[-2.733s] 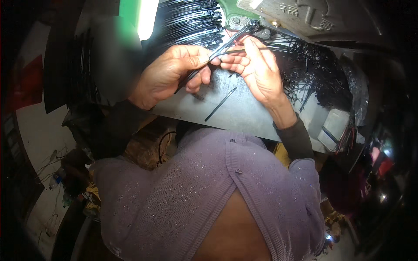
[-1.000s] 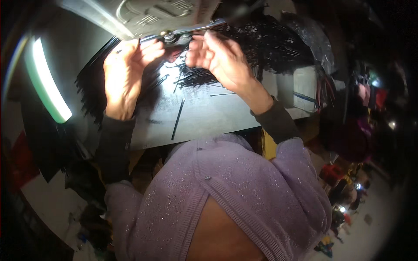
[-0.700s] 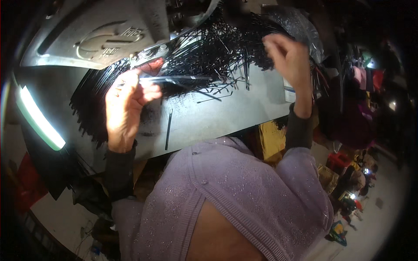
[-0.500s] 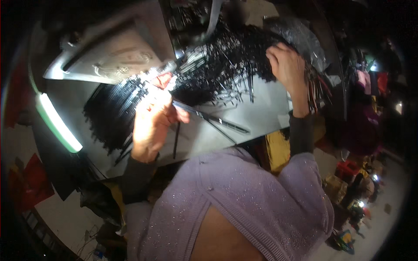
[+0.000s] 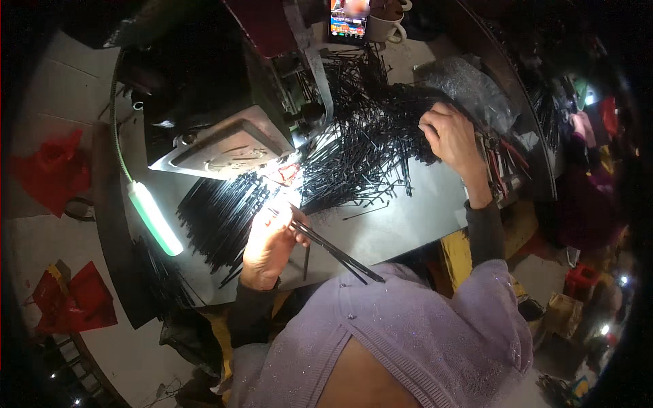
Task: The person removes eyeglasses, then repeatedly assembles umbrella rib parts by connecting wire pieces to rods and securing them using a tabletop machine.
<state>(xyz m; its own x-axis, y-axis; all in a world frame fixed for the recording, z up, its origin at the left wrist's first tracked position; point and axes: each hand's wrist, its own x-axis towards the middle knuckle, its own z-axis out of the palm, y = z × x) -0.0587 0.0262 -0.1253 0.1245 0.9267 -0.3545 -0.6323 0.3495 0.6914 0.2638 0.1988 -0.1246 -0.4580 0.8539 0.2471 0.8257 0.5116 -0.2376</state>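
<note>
My left hand (image 5: 269, 241) is closed around a few thin black rods (image 5: 337, 253), which stick out toward my lap. It is just below the metal plate of a dark machine (image 5: 231, 146), under bright light that washes out the fingertips. A small red piece (image 5: 289, 175) lies just beyond those fingertips. Beside the hand, on the left, is a neat bundle of black rods (image 5: 221, 217). My right hand (image 5: 454, 139) rests at the right end of a tangled heap of black rods (image 5: 360, 156). Its fingers are curled, and whatever they hold is hidden.
A lit tube lamp (image 5: 155, 219) stands left of the machine. At the back are a phone (image 5: 348, 20) with a lit screen and a white cup (image 5: 388, 28). A clear plastic bag (image 5: 469, 88) and several hand tools (image 5: 500, 163) lie by the table's right edge.
The whole view has shifted, bringing the phone and cup into sight. The rods in my left hand now point more steeply down toward my lap. My right hand stays at the heap.
</note>
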